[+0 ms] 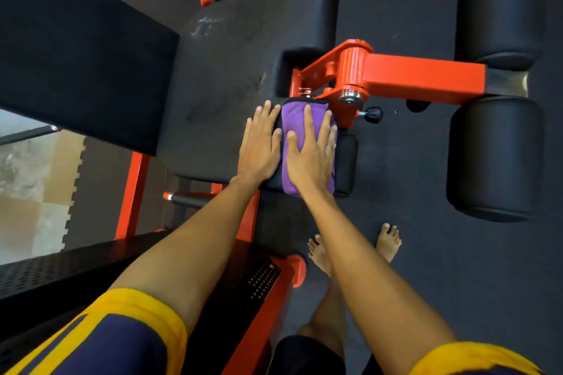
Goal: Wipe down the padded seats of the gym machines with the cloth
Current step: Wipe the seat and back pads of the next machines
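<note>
Both your hands lie flat on the black padded seat point(219, 85), the right one on the purple cloth point(292, 117).

Your right hand point(310, 158) presses the folded cloth down with straight, spread fingers, grasping nothing; the cloth sits on the seat's near right part, its far end just beside the orange pivot point(353, 70), its near end reaching the seat's near edge. Your left hand point(260, 146) rests released and flat on the bare pad, just left of the cloth, its thumb touching the cloth's edge. A black knob point(374, 114) sticks out right of the cloth. The orange arm point(423, 79) runs right to two black roller pads point(493, 158), one far, one near. The black backrest point(76, 64) rises at the left. Your bare feet point(388, 240) stand on the dark floor mat point(411, 9).
</note>
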Demonstrator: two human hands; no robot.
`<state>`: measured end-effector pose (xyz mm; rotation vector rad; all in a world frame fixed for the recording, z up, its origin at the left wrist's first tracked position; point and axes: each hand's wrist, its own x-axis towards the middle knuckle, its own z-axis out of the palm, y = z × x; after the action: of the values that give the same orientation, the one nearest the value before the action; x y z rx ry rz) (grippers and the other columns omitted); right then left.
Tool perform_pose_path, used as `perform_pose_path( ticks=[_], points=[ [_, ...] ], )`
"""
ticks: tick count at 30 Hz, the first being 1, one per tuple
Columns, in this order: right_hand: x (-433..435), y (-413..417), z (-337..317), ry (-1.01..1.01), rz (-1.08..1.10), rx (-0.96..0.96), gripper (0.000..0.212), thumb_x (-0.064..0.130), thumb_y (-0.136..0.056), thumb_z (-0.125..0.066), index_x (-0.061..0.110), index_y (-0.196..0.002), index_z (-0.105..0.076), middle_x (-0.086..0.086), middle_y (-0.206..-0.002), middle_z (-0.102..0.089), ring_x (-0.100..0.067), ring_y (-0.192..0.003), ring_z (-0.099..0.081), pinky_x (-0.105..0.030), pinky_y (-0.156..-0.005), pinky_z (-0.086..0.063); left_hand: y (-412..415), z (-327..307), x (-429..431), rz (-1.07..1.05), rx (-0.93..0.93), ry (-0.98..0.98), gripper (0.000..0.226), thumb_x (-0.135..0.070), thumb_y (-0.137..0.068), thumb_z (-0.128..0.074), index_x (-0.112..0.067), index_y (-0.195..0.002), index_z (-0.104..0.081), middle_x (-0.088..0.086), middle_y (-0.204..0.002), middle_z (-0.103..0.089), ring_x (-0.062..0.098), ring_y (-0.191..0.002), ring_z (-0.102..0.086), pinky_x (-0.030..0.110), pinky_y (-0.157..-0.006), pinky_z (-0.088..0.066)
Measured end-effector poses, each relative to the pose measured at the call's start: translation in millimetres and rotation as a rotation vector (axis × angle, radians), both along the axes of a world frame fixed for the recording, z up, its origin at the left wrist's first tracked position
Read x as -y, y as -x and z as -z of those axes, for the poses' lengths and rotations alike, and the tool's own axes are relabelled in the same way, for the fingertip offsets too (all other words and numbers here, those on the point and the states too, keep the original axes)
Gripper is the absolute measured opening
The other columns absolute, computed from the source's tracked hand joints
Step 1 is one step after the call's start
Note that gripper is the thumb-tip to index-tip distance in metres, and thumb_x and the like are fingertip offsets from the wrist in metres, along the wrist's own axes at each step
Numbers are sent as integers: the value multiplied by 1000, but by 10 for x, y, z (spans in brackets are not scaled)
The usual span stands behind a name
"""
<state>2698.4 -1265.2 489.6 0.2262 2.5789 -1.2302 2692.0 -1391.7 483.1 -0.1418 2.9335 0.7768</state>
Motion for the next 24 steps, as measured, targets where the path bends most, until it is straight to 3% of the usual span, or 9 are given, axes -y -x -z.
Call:
perform_pose_path(
  ticks=[5, 10, 14, 20, 24],
  points=[
    [-171, -598, 83, -227, -301, -271, 60, 49, -105, -39, 34, -162, -26, -5, -172, -4, -36, -158, 5, -53, -128, -5, -166, 79, 269, -135, 29, 48, 51, -31, -109, -28, -29, -160, -24, -3, -169, -13, 16, -156, -6, 43, -127, -1],
    [-79, -153, 25, -280, -336, -273, 58, 41, -105, -42, 31, -161, -30, -6, -172, -10, -38, -157, 4, -55, -127, -6, -249, 85, 405, -89, 3, 65, 51, -34, -110, -28, -26, -160, -24, -2, -169, -13, 15, -156, -6, 35, -125, 0],
    [154, -156, -126, -492, -499, -291, 59, 43, -105, -32, 27, -162, -27, -7, -172, -11, -41, -157, 2, -57, -126, 1, -284, 139, 430, -128, 31, 63, 52, -26, -110, -31, -27, -161, -22, -3, -170, -11, 12, -156, -1, 39, -127, 1],
    [-395, 1, -36, -406, -918, -427, 63, 54, -101, -29, 26, -157, -41, -3, -167, -29, -33, -157, -13, -52, -127, -9, -423, 126, 393, -274, 18, 21, 52, -27, -108, -32, -27, -160, -27, -1, -169, -15, 16, -156, -5, 44, -127, -1],
    [-156, 521, -82, -504, -767, -322, 64, 52, -104, -29, 29, -163, -22, -3, -172, -11, -33, -158, -2, -50, -128, -1, -413, 89, 349, -306, -3, 37, 54, -29, -106, -26, -26, -159, -29, -2, -168, -18, 16, -156, -8, 41, -127, -2]
  ],
)
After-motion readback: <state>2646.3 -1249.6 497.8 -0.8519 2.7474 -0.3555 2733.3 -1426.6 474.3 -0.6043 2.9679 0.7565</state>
